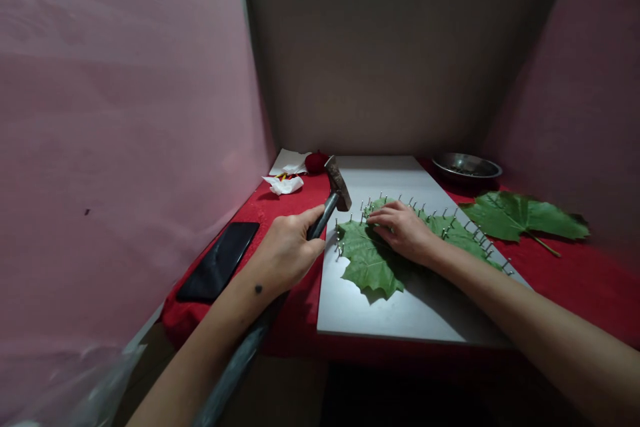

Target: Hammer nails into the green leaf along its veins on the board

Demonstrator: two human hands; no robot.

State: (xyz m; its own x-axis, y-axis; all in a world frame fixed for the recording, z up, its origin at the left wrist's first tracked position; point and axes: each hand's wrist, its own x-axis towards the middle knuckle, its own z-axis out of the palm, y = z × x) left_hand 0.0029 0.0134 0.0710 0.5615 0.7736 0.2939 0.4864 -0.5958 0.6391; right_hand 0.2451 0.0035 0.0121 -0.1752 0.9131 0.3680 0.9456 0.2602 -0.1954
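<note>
My left hand [287, 250] is wrapped round the handle of a hammer [339, 185], whose metal head is raised beside the left edge of a white board [385, 177]. On that board lies a large green leaf [373, 260] with several nails [453, 217] standing upright along its outline. My right hand [405, 230] rests over the upper middle of the leaf, fingers bent together near a cluster of nails. Whatever its fingertips pinch, if anything, is too small to make out. The right forearm hides part of the leaf.
A red cloth [565, 280] covers the table. At the right lie a second leaf [520, 213] and a metal bowl [467, 165] with small pieces inside. On the left are a black phone [219, 261], crumpled white tissue [283, 185] and a dark red ball [316, 162]. Pink walls flank both sides.
</note>
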